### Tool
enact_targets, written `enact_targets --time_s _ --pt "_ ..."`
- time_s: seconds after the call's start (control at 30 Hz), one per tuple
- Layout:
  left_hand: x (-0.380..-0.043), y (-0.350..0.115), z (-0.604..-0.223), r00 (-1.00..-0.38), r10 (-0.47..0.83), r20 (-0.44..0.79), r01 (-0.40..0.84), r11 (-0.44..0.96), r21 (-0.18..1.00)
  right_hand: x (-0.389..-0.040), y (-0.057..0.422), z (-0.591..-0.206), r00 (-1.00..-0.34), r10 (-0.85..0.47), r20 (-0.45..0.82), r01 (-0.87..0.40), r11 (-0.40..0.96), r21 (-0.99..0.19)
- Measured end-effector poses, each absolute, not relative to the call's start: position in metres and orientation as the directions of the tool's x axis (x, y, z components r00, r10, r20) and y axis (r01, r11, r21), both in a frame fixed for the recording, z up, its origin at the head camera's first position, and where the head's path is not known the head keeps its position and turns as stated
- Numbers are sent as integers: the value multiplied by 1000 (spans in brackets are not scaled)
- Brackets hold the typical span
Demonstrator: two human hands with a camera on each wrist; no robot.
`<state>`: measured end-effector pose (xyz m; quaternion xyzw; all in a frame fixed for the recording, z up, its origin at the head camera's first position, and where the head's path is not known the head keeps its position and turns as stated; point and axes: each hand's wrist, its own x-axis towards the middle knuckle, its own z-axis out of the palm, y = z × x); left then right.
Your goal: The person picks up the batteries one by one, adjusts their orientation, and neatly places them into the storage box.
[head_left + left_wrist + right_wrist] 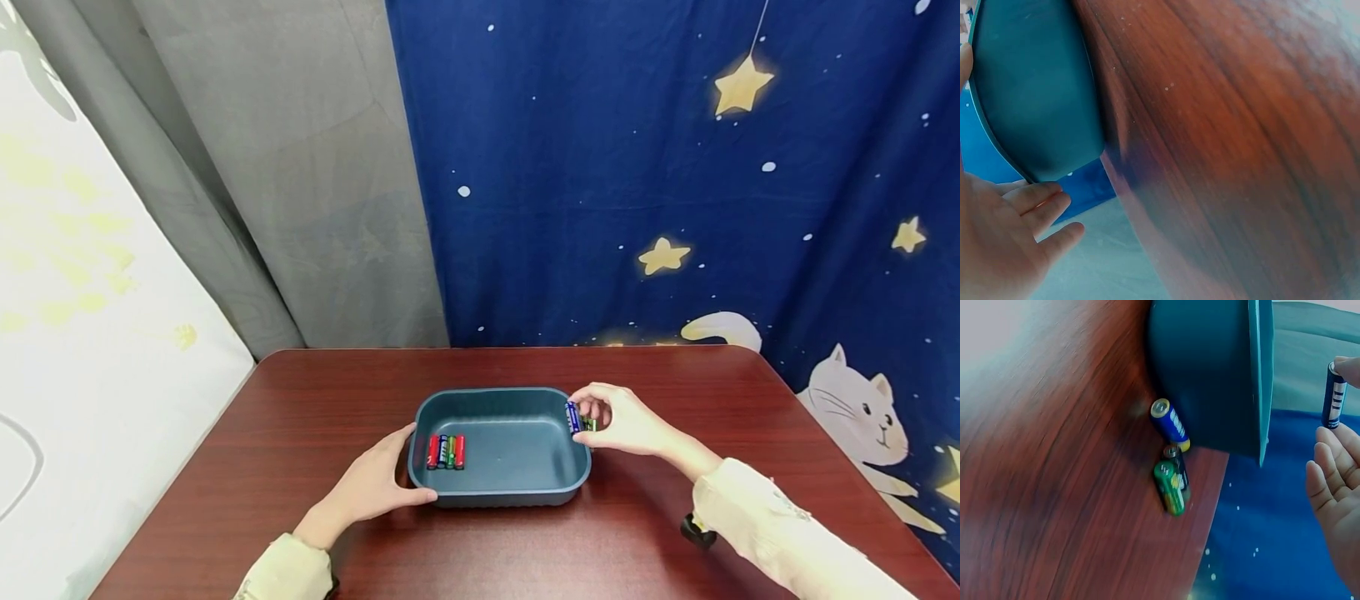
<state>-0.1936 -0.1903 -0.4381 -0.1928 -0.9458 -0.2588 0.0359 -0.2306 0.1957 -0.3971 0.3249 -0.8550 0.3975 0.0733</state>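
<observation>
**A:** Can any brand or label be read on the batteries?

**B:** No. The four batteries [446, 451] lying side by side at the left end of the teal tray [501, 493] show red, blue, green and red jackets with pale marks, too small to read. In the right wrist view the blue battery [1334, 395] has white bars printed on its side, but no legible word. The three loose batteries [1171, 464] on the table [300, 417] just outside the tray's right wall are one blue with a yellow end, one dark and one green; their print is blurred.

**A:** What is the right hand doing?

**B:** The right hand [626, 421] pinches the blue battery between thumb and fingertips, holding it upright over the tray's right rim. The other fingers are loosely curled.

**A:** And the left?

**B:** The left hand [375, 483] lies against the tray's left outer wall, fingers [1038, 200] fairly straight and spread, thumb along the near corner. It braces the tray rather than gripping it.

**A:** Where does the tray sit?

**B:** In the middle of the reddish-brown table, between both hands.
</observation>
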Motion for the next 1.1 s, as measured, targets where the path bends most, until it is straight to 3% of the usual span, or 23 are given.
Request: enact_targets --time_s 0.4,1.1 --pt "-193 -191 -438 -920 353 169 390 789 475 -249 153 -411 -741 -542 396 -647 421 -636" --pt "-194 -190 -437 -919 352 175 392 793 466 -254 104 -430 -715 -644 270 -657 490 -573"
